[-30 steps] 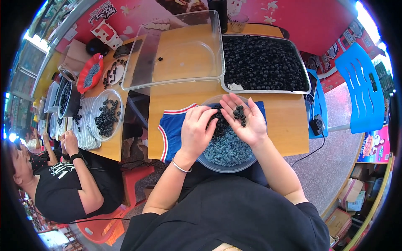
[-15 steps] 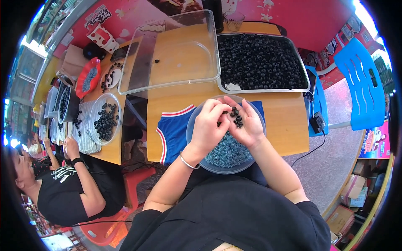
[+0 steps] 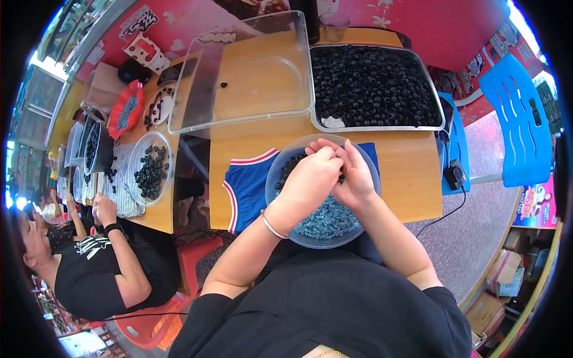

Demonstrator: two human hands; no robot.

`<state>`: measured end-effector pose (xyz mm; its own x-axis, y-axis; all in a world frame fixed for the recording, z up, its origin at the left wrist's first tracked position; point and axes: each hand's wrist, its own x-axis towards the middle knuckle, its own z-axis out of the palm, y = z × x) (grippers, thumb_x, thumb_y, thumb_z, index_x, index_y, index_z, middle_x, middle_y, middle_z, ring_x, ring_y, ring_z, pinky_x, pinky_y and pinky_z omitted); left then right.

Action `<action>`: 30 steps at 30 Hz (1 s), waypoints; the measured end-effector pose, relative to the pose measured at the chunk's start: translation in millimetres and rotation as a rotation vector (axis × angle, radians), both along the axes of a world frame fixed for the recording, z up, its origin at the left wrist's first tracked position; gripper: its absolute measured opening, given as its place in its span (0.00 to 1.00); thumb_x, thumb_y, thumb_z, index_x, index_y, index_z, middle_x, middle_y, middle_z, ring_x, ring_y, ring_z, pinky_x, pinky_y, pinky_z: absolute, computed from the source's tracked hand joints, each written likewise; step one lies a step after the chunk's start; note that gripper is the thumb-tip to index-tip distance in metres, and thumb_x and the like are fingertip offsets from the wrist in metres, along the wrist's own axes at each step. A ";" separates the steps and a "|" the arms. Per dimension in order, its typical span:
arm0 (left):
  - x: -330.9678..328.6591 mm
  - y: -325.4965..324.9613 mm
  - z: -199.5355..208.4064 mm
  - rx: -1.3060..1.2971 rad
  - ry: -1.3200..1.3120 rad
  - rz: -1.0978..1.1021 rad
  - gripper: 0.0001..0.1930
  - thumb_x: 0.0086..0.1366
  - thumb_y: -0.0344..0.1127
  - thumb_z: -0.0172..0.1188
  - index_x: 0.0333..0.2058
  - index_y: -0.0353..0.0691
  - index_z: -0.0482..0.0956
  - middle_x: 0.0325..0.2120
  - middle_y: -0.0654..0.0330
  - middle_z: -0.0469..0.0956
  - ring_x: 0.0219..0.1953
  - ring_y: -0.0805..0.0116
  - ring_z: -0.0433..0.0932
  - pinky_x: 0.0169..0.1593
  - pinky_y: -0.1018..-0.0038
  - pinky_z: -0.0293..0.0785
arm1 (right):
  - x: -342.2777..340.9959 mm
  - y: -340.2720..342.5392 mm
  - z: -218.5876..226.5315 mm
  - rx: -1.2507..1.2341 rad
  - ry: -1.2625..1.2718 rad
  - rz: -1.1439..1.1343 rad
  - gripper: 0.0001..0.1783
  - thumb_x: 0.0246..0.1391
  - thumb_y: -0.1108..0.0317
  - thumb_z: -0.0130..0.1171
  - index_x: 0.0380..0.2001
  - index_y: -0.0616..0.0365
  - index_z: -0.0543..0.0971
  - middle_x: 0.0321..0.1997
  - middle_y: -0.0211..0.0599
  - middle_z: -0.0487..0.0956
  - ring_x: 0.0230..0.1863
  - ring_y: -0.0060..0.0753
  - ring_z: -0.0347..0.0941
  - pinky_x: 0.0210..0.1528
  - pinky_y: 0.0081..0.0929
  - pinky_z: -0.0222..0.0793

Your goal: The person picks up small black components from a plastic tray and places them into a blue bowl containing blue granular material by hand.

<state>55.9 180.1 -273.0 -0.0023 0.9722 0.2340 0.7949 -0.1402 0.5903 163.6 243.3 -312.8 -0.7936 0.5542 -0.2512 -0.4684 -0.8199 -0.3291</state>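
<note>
Black pieces (image 3: 342,178), small, rounded and hollow, peek out from the cupped palm of the right hand (image 3: 356,174), above a round, clear plastic bowl (image 3: 322,243), as I watch remotely through the head camera. The left hand (image 3: 315,182), a silver bangle (image 3: 273,227) at its wrist, bends over that palm; its fingertips are hidden from me, so I cannot tell whether its grip is pinched on a piece. The right hand's grip is loose, its thumb apart from the fingers.

Inside the bowl, dark pieces gather at the left side, while a mass of tiny, translucent blue pieces (image 3: 328,218) fills the near part. Beyond the bowl, toward the right, a silver-rimmed tray (image 3: 382,127) is heaped with black pieces, many showing open, ring-like mouths. Beyond it to the left stands a clear rectangular tub (image 3: 239,121). Beside the bowl on its left, a blue cloth (image 3: 250,191) edged in red and white lies on the wooden bench (image 3: 412,179); right of the bowl, well apart, is a blue chair (image 3: 518,122).
</note>
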 end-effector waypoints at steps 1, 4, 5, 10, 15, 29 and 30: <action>0.0 0.4 -3.6 -0.048 0.066 -0.019 0.08 0.53 0.28 0.60 0.33 0.35 0.79 0.32 0.52 0.76 0.36 0.53 0.78 0.41 0.63 0.75 | 1.0 -2.5 0.7 0.010 -0.055 -0.017 0.29 0.70 0.49 0.33 0.54 0.66 0.69 0.57 0.47 0.72 0.62 0.42 0.66 0.66 0.38 0.60; 0.7 0.1 -9.0 -0.056 0.028 -0.035 0.07 0.52 0.27 0.60 0.32 0.34 0.78 0.29 0.51 0.78 0.35 0.53 0.79 0.40 0.63 0.75 | 4.2 -8.0 -15.7 0.008 -0.048 -0.049 0.30 0.70 0.50 0.31 0.55 0.65 0.69 0.60 0.48 0.71 0.65 0.46 0.62 0.69 0.41 0.56; 1.2 -0.2 -10.0 -0.083 -0.012 -0.050 0.08 0.51 0.27 0.60 0.32 0.34 0.78 0.29 0.51 0.78 0.35 0.53 0.79 0.40 0.63 0.75 | 5.9 -10.5 -17.6 0.008 -0.049 -0.050 0.30 0.70 0.50 0.31 0.55 0.65 0.69 0.60 0.48 0.71 0.65 0.46 0.62 0.69 0.41 0.56; 1.9 -7.0 0.9 -0.112 -0.128 -0.005 0.09 0.50 0.25 0.60 0.33 0.33 0.80 0.29 0.51 0.80 0.32 0.58 0.80 0.37 0.67 0.76 | 7.5 -18.6 -6.1 -0.064 -0.085 -0.057 0.27 0.69 0.50 0.36 0.51 0.64 0.71 0.52 0.45 0.75 0.57 0.41 0.69 0.62 0.39 0.63; -15.9 -20.4 4.5 -0.027 -0.670 0.119 0.11 0.54 0.21 0.62 0.39 0.32 0.82 0.30 0.60 0.81 0.30 0.81 0.78 0.31 0.82 0.76 | 16.3 -7.7 -7.5 -0.218 -0.042 -0.137 0.20 0.68 0.54 0.43 0.42 0.60 0.74 0.45 0.43 0.76 0.48 0.36 0.73 0.52 0.34 0.71; -36.4 -55.1 -19.9 0.052 0.118 0.247 0.10 0.52 0.26 0.63 0.36 0.36 0.80 0.33 0.55 0.78 0.35 0.55 0.79 0.41 0.65 0.77 | -4.2 40.6 -7.3 1.125 -0.603 -0.134 0.20 0.70 0.60 0.38 0.35 0.60 0.76 0.36 0.31 0.77 0.41 0.24 0.70 0.52 0.24 0.64; -36.3 -56.0 -13.0 0.063 0.156 0.252 0.09 0.52 0.26 0.63 0.35 0.36 0.80 0.33 0.56 0.80 0.34 0.57 0.80 0.40 0.67 0.77 | -4.6 40.6 -6.0 1.124 -0.605 -0.131 0.20 0.70 0.60 0.38 0.35 0.60 0.76 0.36 0.31 0.77 0.41 0.24 0.70 0.52 0.24 0.64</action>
